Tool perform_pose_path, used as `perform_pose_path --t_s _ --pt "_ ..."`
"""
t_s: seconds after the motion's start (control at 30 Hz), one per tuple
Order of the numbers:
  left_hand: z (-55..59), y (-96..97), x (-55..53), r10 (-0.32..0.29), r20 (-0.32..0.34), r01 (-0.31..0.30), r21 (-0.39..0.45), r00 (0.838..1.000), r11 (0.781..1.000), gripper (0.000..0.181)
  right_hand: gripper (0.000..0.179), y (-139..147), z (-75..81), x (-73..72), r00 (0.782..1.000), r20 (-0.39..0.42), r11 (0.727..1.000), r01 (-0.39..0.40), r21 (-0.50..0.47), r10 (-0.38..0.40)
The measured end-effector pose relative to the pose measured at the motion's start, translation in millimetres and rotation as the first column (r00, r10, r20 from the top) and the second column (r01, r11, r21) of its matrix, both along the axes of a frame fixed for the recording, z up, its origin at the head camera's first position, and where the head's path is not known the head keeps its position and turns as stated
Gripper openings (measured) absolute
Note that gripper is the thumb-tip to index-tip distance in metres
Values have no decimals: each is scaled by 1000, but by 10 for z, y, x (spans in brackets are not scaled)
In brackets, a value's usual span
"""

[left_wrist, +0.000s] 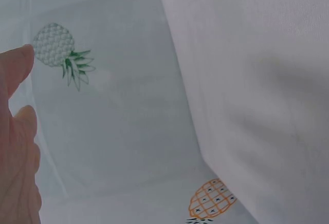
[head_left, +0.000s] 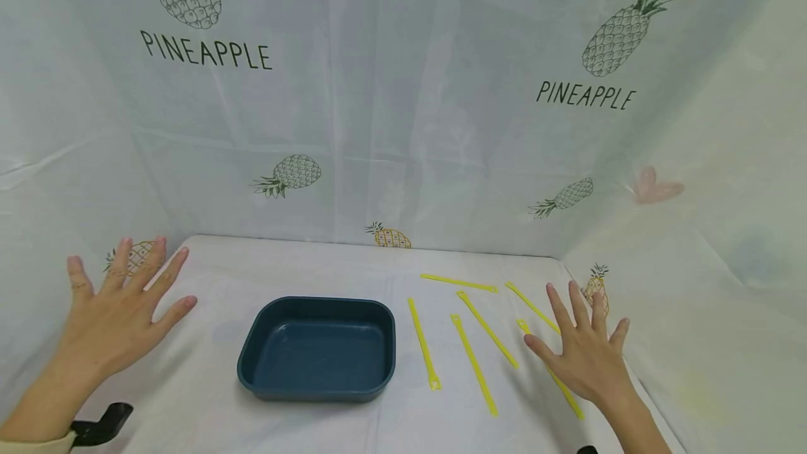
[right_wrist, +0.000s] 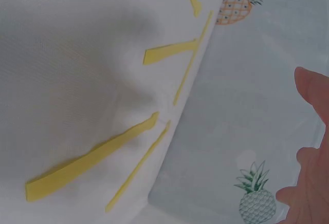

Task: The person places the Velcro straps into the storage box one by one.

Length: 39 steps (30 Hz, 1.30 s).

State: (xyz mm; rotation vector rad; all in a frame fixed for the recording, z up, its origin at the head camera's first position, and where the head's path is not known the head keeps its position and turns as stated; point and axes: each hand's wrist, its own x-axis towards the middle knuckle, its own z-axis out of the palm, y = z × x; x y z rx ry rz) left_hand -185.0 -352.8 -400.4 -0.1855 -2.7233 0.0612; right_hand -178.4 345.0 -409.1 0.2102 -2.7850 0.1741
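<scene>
Yellow and flat, 6 strips (head_left: 476,364) lie beside a round-cornered tray (head_left: 316,356).

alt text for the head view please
A left hand and right hand, spread open, hover at either side of a white table bearing a dark blue tray and, to its right, six yellow strips. Pineapple-print cloth hangs behind.

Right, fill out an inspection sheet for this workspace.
Surface: white cloth, with some soft creases.
Job's things: dark blue dish, nothing seen inside; six yellow strips lying to its right.
Clutter: nothing seen.
Hands: left hand and right hand both spread, holding nothing; the right overlaps strips in the head view.
Cables: nothing seen.
Surroundings: pale hanging sheet printed with pineapples.
</scene>
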Motion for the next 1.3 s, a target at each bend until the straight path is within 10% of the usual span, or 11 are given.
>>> perform_pose_path --t_s 0.53,0.87,1.07,1.3 --pt "58 -2 7 -16 11 16 0 1000 1000 93 100 -52 105 -71 1000 18 1000 -24 -21 24" --pt "-43 82 -31 -137 17 135 93 990 987 92 98 -188 234 -116 997 60 996 -40 -85 45" --pt "-151 131 -44 -241 21 222 310 970 924 87 95 -376 264 -202 993 30 992 -109 -70 111" --pt "-233 259 13 -326 63 229 587 943 776 83 93 -595 307 -316 981 78 979 -170 -113 180"
